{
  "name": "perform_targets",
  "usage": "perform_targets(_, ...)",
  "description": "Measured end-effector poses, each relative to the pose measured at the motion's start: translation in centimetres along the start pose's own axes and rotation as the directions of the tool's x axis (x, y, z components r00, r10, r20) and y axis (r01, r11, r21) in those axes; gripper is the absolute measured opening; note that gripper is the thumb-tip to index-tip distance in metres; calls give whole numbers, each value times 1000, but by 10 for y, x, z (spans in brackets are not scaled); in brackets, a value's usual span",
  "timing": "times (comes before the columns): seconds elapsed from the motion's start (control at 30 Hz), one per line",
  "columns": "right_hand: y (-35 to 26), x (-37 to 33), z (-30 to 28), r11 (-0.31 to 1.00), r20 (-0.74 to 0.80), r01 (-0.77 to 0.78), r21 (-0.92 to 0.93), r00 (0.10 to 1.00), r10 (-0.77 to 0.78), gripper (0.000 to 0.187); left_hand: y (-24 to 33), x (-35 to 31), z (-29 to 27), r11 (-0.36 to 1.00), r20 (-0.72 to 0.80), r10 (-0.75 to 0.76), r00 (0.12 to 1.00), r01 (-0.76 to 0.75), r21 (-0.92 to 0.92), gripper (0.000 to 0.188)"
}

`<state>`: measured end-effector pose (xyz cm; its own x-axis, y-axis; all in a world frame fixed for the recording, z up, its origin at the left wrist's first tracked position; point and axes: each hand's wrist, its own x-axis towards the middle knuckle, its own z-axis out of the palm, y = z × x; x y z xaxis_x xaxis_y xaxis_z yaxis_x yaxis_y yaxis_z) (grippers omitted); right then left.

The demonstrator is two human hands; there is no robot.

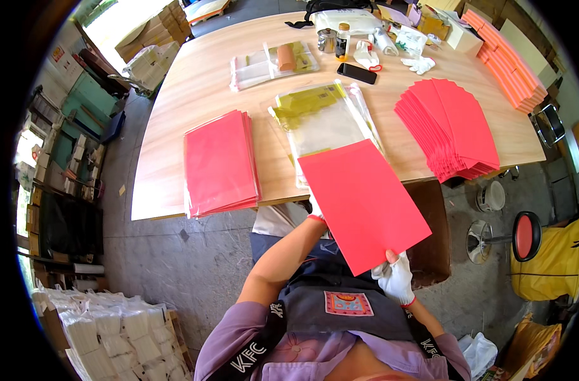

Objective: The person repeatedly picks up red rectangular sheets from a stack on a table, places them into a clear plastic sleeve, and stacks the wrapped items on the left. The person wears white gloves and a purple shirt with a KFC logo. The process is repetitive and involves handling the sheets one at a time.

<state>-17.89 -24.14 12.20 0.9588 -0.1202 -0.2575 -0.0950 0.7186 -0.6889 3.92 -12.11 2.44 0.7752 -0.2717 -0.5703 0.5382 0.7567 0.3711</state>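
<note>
I hold a flat red envelope [362,202] over the near table edge. My right hand [396,277], in a white glove, grips its lower corner. My left hand [316,209], also gloved, is mostly hidden behind the envelope's left edge and holds it there. Just beyond the envelope lies a stack of clear plastic sleeves [321,124] with yellow-green strips. A pile of bagged red envelopes [219,162] lies to the left on the wooden table [194,82]. A fanned stack of red envelopes [451,127] lies to the right.
Far across the table are a black phone [356,73], a small bottle [342,41], a tape roll [286,57], more clear sleeves [264,63], white gloves [419,63] and an orange stack [505,63]. A red stool [524,236] stands at the right, a cardboard box [432,235] under the table.
</note>
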Motion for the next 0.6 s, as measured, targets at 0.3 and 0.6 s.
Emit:
perform_targets(0.3, 47, 79, -15, 977, -179, -159, 141, 967, 183, 17, -80, -14, -55, 991, 35, 29, 999, -34, 133, 30)
perform_targets(0.6, 48, 135, 8, 965, -22, -230, 125, 972, 235, 33, -11, -38, -58, 876, 134, -72, 988, -2, 483, 29)
